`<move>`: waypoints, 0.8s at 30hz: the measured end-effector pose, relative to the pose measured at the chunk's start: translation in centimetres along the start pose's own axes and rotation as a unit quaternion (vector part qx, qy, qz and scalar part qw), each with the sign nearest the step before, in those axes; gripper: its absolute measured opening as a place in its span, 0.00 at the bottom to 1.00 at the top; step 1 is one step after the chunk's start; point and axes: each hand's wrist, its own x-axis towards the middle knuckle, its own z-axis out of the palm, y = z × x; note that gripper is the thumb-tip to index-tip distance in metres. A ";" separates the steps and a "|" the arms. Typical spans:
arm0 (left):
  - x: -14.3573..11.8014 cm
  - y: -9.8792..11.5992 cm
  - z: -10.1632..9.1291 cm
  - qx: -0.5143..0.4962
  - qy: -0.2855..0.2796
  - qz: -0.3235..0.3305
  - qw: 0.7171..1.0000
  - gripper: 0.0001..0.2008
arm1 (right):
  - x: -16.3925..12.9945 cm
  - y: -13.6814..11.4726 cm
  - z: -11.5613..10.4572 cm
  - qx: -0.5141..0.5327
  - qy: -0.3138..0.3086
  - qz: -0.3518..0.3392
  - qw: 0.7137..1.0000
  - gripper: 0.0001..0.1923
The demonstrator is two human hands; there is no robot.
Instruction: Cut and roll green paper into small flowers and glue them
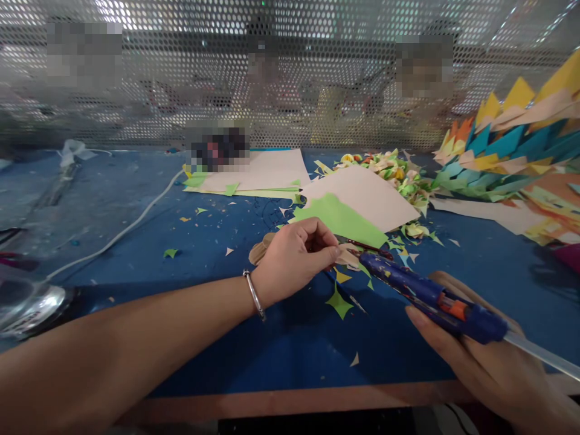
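Observation:
My right hand (480,362) is wrapped round a blue hot glue gun (403,278), with a clear glue stick (544,356) running out of its back end. The gun's nozzle points left, toward my left hand (299,257). Thumb and forefinger of that hand pinch a small pale paper piece (348,255), close to the nozzle tip. Whether the tip touches the paper I cannot tell. Brown rounded pieces (260,249) show behind my left wrist. Dark-handled scissors (367,246) seem to lie just beyond my fingers, partly hidden.
Pale and green paper sheets (357,196) lie ahead, beside a heap of paper scraps (394,169). A layered pointed-paper construction (512,139) stands at the right. A white cord (136,220) crosses the blue table (203,356). Perforated metal (299,115) closes off the back.

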 end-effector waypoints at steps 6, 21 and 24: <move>0.1 -0.2 -0.1 0.025 0.001 0.011 1.000 0.08 | -0.7 0.2 0.2 -0.057 0.021 -0.010 0.998 0.04; 0.1 -0.4 -0.1 0.004 -0.005 0.012 1.000 0.07 | -0.9 0.4 0.5 -0.065 0.041 -0.020 0.997 0.05; 0.1 -0.2 -0.1 0.002 -0.007 0.008 1.000 0.06 | -0.4 0.0 0.3 -0.053 0.044 -0.021 0.997 0.05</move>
